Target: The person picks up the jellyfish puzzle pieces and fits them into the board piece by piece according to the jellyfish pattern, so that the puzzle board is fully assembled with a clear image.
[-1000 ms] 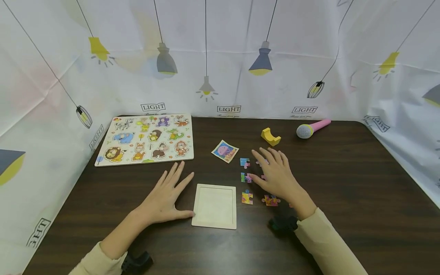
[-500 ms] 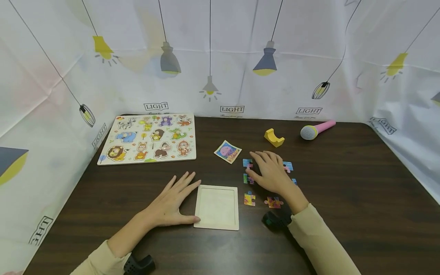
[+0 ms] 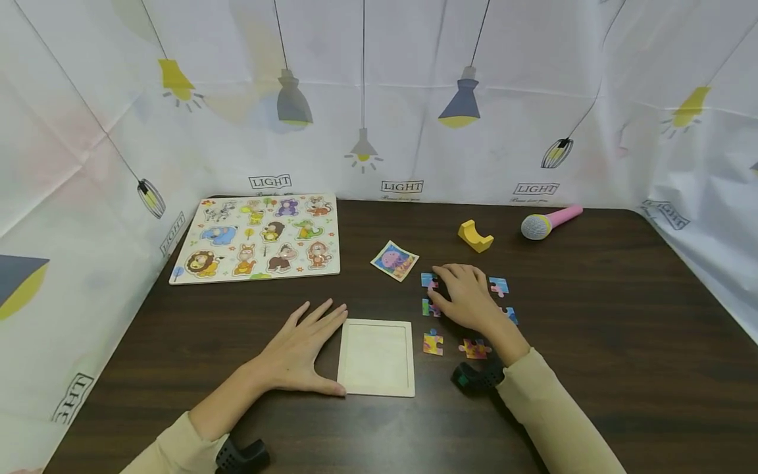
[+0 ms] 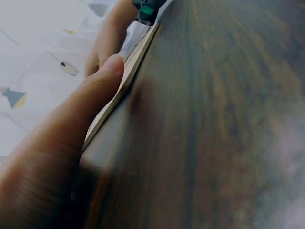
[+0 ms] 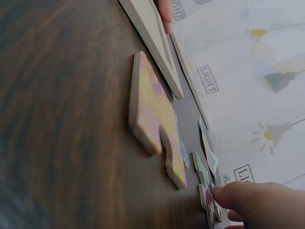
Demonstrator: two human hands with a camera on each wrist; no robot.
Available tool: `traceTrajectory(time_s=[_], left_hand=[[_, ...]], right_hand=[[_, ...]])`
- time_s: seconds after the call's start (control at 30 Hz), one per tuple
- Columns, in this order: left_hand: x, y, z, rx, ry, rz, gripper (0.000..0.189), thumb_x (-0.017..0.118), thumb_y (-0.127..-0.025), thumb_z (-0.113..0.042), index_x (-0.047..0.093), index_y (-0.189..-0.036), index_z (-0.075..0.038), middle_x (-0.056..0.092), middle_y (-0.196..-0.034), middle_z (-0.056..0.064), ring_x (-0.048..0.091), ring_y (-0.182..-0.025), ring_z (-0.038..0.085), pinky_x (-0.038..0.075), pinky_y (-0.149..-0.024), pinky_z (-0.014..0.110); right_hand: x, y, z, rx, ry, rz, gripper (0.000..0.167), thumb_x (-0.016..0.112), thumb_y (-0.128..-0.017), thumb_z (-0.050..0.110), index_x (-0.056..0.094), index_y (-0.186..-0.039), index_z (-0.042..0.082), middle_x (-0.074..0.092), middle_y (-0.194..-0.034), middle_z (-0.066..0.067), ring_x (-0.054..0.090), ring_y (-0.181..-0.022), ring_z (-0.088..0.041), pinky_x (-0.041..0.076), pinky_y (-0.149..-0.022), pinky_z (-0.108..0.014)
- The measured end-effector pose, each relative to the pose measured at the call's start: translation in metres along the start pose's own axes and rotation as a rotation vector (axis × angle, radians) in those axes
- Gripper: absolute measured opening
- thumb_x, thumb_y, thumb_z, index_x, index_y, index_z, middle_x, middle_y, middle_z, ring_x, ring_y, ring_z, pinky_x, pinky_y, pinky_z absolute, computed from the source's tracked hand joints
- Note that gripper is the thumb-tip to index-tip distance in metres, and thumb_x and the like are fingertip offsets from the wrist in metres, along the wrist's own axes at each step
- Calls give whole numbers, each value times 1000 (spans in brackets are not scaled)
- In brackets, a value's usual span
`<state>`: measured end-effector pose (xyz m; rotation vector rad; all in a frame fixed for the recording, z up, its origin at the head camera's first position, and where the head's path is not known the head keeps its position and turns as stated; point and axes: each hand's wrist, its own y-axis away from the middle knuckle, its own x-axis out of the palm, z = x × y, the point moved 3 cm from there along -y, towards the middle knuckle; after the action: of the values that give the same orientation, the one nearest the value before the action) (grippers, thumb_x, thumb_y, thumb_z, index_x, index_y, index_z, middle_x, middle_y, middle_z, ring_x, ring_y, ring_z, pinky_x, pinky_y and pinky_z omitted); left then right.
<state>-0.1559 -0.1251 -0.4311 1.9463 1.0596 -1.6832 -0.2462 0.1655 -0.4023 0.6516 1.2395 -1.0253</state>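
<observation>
On the dark table lies a square wooden puzzle frame. My left hand spreads along its left side, thumb at the near corner and index finger at the far corner. My right hand is low over the jigsaw pieces, its thumb and index finger bent around the far-left blue puzzle piece; the contact is partly hidden. Below it is a green-and-purple piece, then a yellow corner piece. An orange piece and two blue pieces lie near the wrist. The palm covers the middle of the group.
A small picture card lies beyond the frame. An animal peg board is at the back left. At the back right are a yellow curved block and a pink toy microphone. A lamp-print cloth hangs behind.
The right hand has come down toward the far-left piece, its fingers bending in. The left hand has slid nearer the frame, its index finger now at the far corner.
</observation>
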Motion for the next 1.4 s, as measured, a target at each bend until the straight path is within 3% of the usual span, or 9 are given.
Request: traceTrajectory(time_s=[0.33,0.63,0.93,1.4], left_hand=[[7,-6,-5,43,-66,26,119,42,-60,-88,20,-147,-11,17,-152,5,10,-138,25,8,-105,53],[9,-4,-6,46,-51,51,118,42,-61,-87,20,-147,-10,17,-152,4,9,-138,26,7,-105,54],[5,0,0,45,-2,8,118,49,-58,-86,24,-146,-10,26,-149,2,15,-137,27,9,-104,56],[1,-1,1,46,34,-19,115,53,-59,-83,27,-145,-10,31,-146,2,17,-137,27,11,-105,53]], right_hand=[[2,8,-7,16,29,-47,44,56,-89,30,55,-123,2,50,-124,-15,42,-115,-35,12,-100,-59],[6,12,-7,31,24,-80,41,59,-88,29,58,-119,2,52,-120,-16,44,-112,-36,11,-99,-61],[13,3,-3,0,26,-102,40,57,-89,29,58,-118,1,53,-119,-16,45,-112,-35,12,-101,-58],[11,-3,5,41,60,-114,41,60,-88,28,59,-116,-2,53,-119,-18,45,-112,-35,13,-101,-59]])
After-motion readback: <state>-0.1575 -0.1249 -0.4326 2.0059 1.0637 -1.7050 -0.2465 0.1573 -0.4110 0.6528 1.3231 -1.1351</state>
